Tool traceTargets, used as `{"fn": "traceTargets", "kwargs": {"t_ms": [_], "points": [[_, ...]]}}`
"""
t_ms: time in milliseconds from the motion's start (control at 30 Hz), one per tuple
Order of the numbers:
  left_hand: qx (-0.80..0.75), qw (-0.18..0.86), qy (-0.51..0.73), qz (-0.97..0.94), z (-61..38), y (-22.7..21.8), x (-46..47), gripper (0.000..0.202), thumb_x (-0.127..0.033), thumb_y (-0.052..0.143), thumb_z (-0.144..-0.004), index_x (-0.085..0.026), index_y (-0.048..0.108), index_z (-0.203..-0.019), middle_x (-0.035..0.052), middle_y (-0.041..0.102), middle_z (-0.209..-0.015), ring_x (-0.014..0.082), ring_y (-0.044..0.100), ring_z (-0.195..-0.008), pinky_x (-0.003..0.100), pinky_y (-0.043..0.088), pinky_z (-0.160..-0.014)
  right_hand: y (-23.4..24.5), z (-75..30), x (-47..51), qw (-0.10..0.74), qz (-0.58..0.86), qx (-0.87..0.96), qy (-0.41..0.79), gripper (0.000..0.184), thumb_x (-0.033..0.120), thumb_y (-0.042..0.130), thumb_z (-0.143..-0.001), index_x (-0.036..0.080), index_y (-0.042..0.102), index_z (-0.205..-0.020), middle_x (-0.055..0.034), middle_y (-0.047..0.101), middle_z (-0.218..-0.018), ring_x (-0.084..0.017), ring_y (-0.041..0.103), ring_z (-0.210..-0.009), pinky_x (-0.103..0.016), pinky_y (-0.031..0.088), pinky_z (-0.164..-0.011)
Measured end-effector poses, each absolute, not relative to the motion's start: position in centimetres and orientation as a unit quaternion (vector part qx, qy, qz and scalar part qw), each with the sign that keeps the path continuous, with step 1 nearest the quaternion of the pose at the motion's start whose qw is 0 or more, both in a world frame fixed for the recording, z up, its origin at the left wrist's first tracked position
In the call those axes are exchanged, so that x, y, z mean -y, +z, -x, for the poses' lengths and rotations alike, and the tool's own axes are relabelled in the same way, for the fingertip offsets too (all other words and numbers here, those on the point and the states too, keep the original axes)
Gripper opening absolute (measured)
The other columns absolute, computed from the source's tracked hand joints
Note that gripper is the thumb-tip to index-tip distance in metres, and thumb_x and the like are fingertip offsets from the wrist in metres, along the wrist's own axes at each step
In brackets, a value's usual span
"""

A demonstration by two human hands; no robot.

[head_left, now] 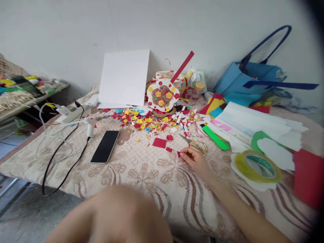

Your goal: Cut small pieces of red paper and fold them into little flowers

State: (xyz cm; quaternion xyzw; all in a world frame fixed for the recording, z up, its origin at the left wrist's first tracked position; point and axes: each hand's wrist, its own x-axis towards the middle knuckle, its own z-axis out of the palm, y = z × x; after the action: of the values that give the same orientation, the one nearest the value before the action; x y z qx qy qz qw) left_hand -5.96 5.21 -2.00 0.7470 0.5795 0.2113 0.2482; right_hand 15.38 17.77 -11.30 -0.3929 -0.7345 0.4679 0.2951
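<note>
My right hand rests low over the patterned tablecloth, its thumb and fingers pinched on a small red paper piece. Just left of the fingertips lie a small red paper scrap, a larger red paper rectangle and a red paper flower. Gold-handled scissors lie right behind the hand, blades pointing left. My left hand is out of view. A large, blurred area of bare skin, seemingly a bent knee, fills the bottom foreground.
Paper cuttings cover the table's back middle, before a flower-decorated paper piece and white board. A black phone and cables lie left. At right are a green cutter, yellow tape roll, red paper and blue bag.
</note>
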Motion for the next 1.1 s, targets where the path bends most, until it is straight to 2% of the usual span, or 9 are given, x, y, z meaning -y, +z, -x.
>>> {"fn": "traceTargets", "kwargs": {"t_ms": [100,133,200,333,533,700,833,967,1100], "points": [[-0.557,0.256,0.260,-0.746,4.7,-3.7,-10.0,0.031,-0.042,0.049,-0.080,-0.025,0.064,-0.101,0.0055,0.070,-0.091,0.0187,0.066,-0.077,0.031,0.055,-0.064,-11.3,-15.3,-17.8,0.297,0.391,0.710,0.505,0.018,0.036,0.053,-0.083,0.019,0.059,-0.081,0.0003,0.057,-0.065,-0.014,0.052,-0.056,-0.025,0.040,-0.051],[-0.585,0.248,0.316,-0.705,4.3,-4.5,-11.2,0.028,-0.036,0.048,-0.082,-0.019,0.063,-0.098,0.0070,0.069,-0.088,0.0166,0.064,-0.074,0.029,0.053,-0.064,-11.3,-15.3,-17.8,0.302,0.388,0.705,0.510,0.018,0.036,0.054,-0.083,0.019,0.059,-0.080,0.0001,0.057,-0.065,-0.014,0.052,-0.057,-0.025,0.040,-0.052],[-0.589,0.274,0.353,-0.674,3.5,-6.1,-12.9,0.021,-0.030,0.056,-0.078,-0.015,0.062,-0.093,0.0060,0.068,-0.083,0.0132,0.061,-0.068,0.024,0.050,-0.060,-11.2,-15.3,-17.9,0.316,0.386,0.702,0.508,0.018,0.036,0.055,-0.082,0.019,0.059,-0.078,-0.0004,0.058,-0.067,-0.014,0.052,-0.059,-0.026,0.041,-0.055],[-0.552,0.356,0.376,-0.653,2.4,-8.8,-14.9,0.017,-0.030,0.060,-0.077,-0.014,0.062,-0.083,0.0025,0.065,-0.072,0.0104,0.058,-0.061,0.020,0.044,-0.055,-10.9,-15.4,-18.2,0.337,0.392,0.711,0.477,0.017,0.033,0.056,-0.081,0.019,0.057,-0.073,0.0008,0.053,-0.062,-0.014,0.049,-0.058,-0.026,0.040,-0.055],[-0.506,0.537,0.395,-0.547,2.3,-10.2,-15.6,0.033,-0.045,0.061,-0.076,-0.013,0.056,-0.073,0.0008,0.059,-0.059,0.0078,0.053,-0.047,0.018,0.041,-0.045,-10.6,-15.4,-17.8,0.341,0.399,0.735,0.429,0.014,0.027,0.055,-0.081,0.019,0.054,-0.070,0.0004,0.054,-0.064,-0.014,0.048,-0.059,-0.026,0.039,-0.055],[-0.492,0.595,0.395,-0.498,2.6,-10.2,-15.0,0.036,-0.048,0.065,-0.071,-0.012,0.057,-0.071,-0.0001,0.059,-0.055,0.0080,0.054,-0.046,0.019,0.044,-0.046,-10.4,-15.1,-17.2,0.322,0.394,0.757,0.410,0.014,0.027,0.055,-0.083,0.019,0.055,-0.072,0.0000,0.057,-0.065,-0.015,0.051,-0.062,-0.026,0.039,-0.056],[-0.474,0.624,0.382,-0.491,3.0,-9.8,-14.6,0.026,-0.038,0.065,-0.074,-0.012,0.061,-0.077,0.0014,0.063,-0.060,0.0090,0.057,-0.051,0.021,0.048,-0.053,-10.7,-15.2,-17.4,0.311,0.397,0.736,0.452,0.017,0.033,0.052,-0.086,0.020,0.056,-0.076,0.0013,0.054,-0.064,-0.014,0.050,-0.059,-0.025,0.039,-0.054],[-0.475,0.598,0.403,-0.505,2.9,-9.8,-14.4,0.009,-0.015,0.062,-0.070,-0.012,0.058,-0.078,0.0010,0.063,-0.065,0.0094,0.059,-0.056,0.021,0.047,-0.055,-11.1,-15.1,-17.6,0.317,0.396,0.717,0.479,0.014,0.033,0.049,-0.088,0.021,0.054,-0.082,0.0013,0.052,-0.068,-0.013,0.048,-0.058,-0.025,0.039,-0.053],[-0.466,0.546,0.469,-0.515,2.6,-10.3,-14.4,0.024,-0.003,0.056,-0.066,-0.016,0.051,-0.086,-0.0027,0.059,-0.067,0.0088,0.058,-0.057,0.020,0.045,-0.056,-11.1,-15.1,-17.6,0.346,0.373,0.700,0.501,0.008,0.025,0.050,-0.086,0.022,0.050,-0.094,0.0000,0.057,-0.079,-0.014,0.054,-0.068,-0.025,0.043,-0.060]]}}
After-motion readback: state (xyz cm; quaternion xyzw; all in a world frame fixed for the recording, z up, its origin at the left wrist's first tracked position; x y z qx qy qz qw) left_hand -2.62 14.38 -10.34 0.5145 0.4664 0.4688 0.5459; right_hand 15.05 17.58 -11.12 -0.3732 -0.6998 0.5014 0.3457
